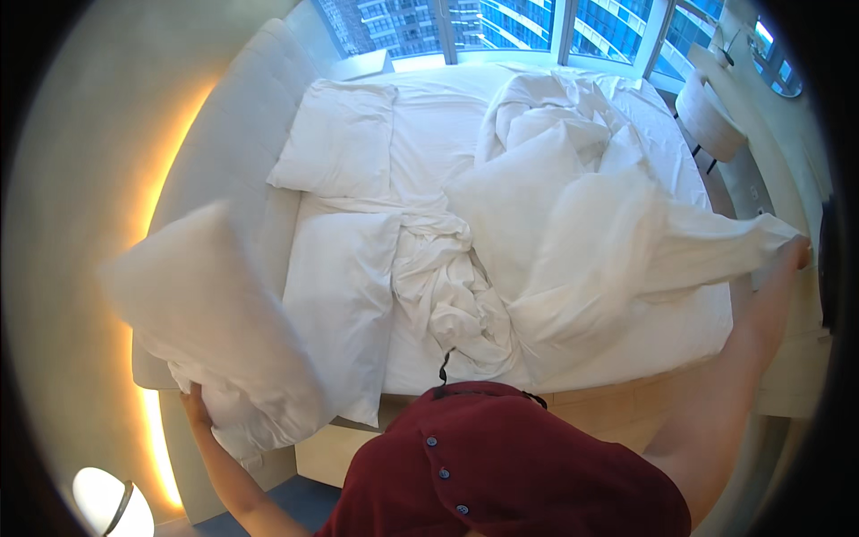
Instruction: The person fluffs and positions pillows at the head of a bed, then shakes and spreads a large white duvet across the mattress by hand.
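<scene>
At the near left, my left hand (195,407) is closed on the lower edge of a white pillow (210,304), tilted up beside the headboard and slightly blurred. Far out to the right, my right hand (799,255) grips a corner of a white duvet (582,242). The cloth stretches from that hand back across the bed, its far part heaped in folds. A second pillow (344,295) lies flat beside the lifted one, and a third pillow (338,139) rests farther back. Between pillows and duvet sits a crumpled bunch of white bedding (447,295).
The bed (429,112) has a pale padded headboard (237,125) on its left, with a glowing light strip behind. A round lamp (112,503) stands at the near left. A white chair (711,116) is at the far right, and windows (501,25) line the back.
</scene>
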`<state>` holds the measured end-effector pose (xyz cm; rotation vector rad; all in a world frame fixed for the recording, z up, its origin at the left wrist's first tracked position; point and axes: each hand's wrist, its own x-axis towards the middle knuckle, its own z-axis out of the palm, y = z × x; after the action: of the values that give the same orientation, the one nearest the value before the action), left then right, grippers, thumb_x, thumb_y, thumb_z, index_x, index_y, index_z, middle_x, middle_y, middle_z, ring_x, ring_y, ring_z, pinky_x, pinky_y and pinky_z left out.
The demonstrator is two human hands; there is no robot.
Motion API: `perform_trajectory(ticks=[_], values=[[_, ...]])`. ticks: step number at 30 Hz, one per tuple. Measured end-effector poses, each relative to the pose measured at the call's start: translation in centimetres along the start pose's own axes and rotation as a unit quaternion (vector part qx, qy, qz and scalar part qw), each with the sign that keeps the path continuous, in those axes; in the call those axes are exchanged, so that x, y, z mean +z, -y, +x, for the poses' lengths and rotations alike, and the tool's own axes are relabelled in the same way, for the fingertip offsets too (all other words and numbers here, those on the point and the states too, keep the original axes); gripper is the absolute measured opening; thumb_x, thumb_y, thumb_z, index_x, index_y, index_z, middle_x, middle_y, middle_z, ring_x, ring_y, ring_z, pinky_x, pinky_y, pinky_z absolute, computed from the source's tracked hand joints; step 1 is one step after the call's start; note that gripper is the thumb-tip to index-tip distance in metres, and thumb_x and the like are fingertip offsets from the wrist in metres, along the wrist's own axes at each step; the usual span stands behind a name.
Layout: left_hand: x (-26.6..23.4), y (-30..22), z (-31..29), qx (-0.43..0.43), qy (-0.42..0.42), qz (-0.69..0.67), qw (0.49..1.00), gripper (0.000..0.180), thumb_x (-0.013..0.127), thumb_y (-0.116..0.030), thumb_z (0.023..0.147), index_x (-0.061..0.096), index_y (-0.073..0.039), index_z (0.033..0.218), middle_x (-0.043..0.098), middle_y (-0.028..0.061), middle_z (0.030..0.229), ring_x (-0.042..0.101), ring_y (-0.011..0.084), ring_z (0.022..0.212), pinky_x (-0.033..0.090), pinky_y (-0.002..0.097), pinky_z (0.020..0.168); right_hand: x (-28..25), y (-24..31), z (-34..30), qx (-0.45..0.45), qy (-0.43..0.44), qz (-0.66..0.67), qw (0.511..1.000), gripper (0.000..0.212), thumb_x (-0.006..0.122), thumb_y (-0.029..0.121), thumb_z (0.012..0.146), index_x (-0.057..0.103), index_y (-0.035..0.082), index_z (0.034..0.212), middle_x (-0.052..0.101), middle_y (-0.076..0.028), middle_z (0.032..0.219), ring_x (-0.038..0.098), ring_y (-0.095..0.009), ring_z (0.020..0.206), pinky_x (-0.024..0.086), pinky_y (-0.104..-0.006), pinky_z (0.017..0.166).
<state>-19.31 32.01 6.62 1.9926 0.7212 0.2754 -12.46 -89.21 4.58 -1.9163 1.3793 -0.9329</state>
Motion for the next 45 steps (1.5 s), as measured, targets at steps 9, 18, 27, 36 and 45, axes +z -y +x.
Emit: perform_trajectory(ticks=[9, 18, 27, 36, 45], values=[[11.7, -6.8, 2.8, 0.109, 0.005, -0.089, 0.990, 0.064, 0.063, -0.026, 0.076, 0.035, 0.007, 0.124, 0.045, 0.0213, 0.120, 0.048, 0.0288, 0.107, 0.046, 0.0392, 0.083, -0.9, 17.1, -13.1, -0.063, 0.259, 0.401, 0.877, 0.026, 0.048, 0.026, 0.089, 0.052, 0.003, 0.101, 0.056, -0.004, 0.080, 0.057, -0.013, 0.073, 0.048, -0.0277, 0.067], [9.1, -1.3, 14.5, -0.043, 0.059, 0.043, 0.996, 0.057, 0.054, -0.029, 0.080, 0.033, -0.003, 0.127, 0.041, 0.0191, 0.122, 0.042, 0.0314, 0.109, 0.040, 0.0485, 0.083, -3.4, 32.7, -47.9, -0.135, 0.642, 0.433, 0.618, 0.025, 0.048, 0.032, 0.088, 0.047, 0.007, 0.086, 0.047, 0.000, 0.067, 0.045, -0.007, 0.055, 0.035, -0.0183, 0.047], [29.5, 6.9, 7.2, 0.217, 0.013, 0.486, 0.847, 0.056, 0.045, -0.031, 0.080, 0.031, -0.016, 0.132, 0.024, 0.0161, 0.138, 0.012, 0.0317, 0.131, 0.010, 0.0654, 0.096, 17.7, 19.2, -45.7, -0.148, 0.664, 0.108, 0.725, 0.039, 0.049, 0.036, 0.087, 0.044, 0.010, 0.115, 0.052, -0.005, 0.102, 0.053, -0.016, 0.090, 0.045, -0.0311, 0.078], [52.1, 6.5, -0.8, 0.593, 0.275, 0.490, 0.577, 0.040, 0.045, -0.014, 0.075, 0.053, -0.006, 0.113, 0.038, 0.0096, 0.133, 0.025, 0.0213, 0.128, 0.002, 0.0605, 0.102, 27.7, -1.4, -23.6, -0.225, 0.257, -0.093, 0.935, 0.057, 0.060, 0.033, 0.078, 0.042, 0.000, 0.120, 0.052, -0.024, 0.112, 0.050, -0.032, 0.106, 0.039, -0.0342, 0.090], [50.7, -0.6, 15.5, 0.380, 0.290, 0.644, 0.597, 0.059, 0.057, -0.046, 0.072, 0.045, -0.019, 0.124, 0.030, -0.0060, 0.138, 0.014, 0.0102, 0.132, -0.006, 0.0637, 0.098, 18.5, 4.2, -36.2, -0.186, 0.358, -0.491, 0.772, 0.078, 0.058, 0.041, 0.077, 0.020, 0.002, 0.132, 0.056, -0.025, 0.101, 0.056, -0.038, 0.091, 0.045, -0.0424, 0.077]])
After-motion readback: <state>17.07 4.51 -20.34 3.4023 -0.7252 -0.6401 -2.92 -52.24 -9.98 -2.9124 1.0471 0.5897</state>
